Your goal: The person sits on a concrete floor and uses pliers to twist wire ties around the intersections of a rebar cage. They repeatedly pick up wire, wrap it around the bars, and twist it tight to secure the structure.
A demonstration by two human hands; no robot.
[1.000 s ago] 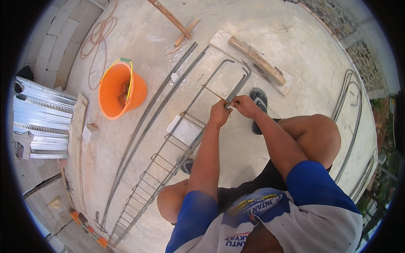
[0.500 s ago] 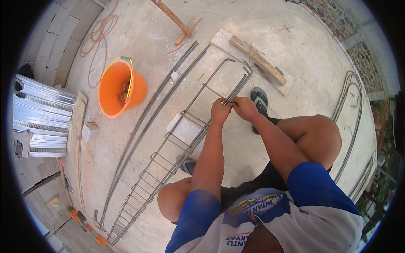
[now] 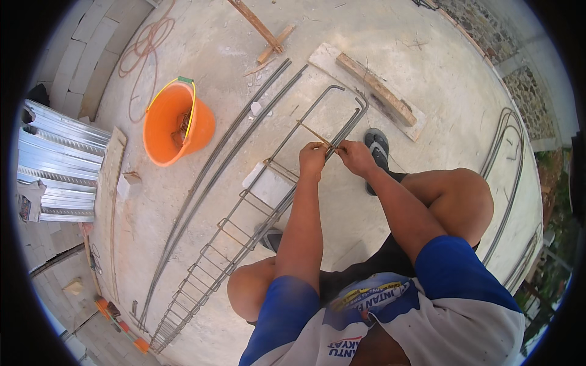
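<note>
A long rebar cage [image 3: 221, 230] runs from the lower left up to the far middle, its bars joined by several rectangular stirrups. Both my hands are closed at the cage's right-hand long bars, where a brownish stirrup [image 3: 314, 132] meets them. My left hand [image 3: 312, 160] pinches on the inner side of these bars, fingertips pressed together. On the outer side, my right hand [image 3: 356, 157] pinches close to the same joint. Whatever thin piece lies between the fingertips is too small to make out. A white block [image 3: 268, 185] sits under the cage.
Loose steel bars [image 3: 210, 168] lie left of the cage. An orange bucket [image 3: 203, 127] holding rusty wire stands beyond them. A timber piece [image 3: 375, 89] rests on a board at the far side. Bent bars [image 3: 510, 177] lie at right, corrugated metal sheets [image 3: 61, 161] at left.
My left hand has shifted slightly left, widening the gap to my right hand. My right hand stays nearly in place at the joint.
</note>
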